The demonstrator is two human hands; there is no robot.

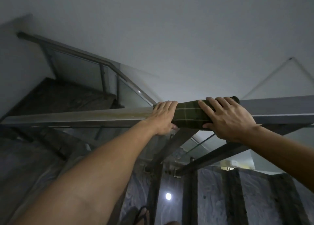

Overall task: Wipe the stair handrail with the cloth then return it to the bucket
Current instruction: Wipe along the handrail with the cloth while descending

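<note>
A dark green checked cloth (188,116) is wrapped over the flat metal stair handrail (76,116), which runs across the middle of the view. My left hand (164,117) grips the rail and the cloth's left end, thumb underneath. My right hand (227,118) presses down on the cloth's right end, fingers spread over the top and thumb under the rail. The bucket is not in view.
Glass panels (130,95) and dark metal posts (102,78) hang below the rails. A second handrail (68,48) climbs at upper left above dark stone steps (56,95). A white wall fills the top. A sandalled foot (143,215) and patterned floor lie below.
</note>
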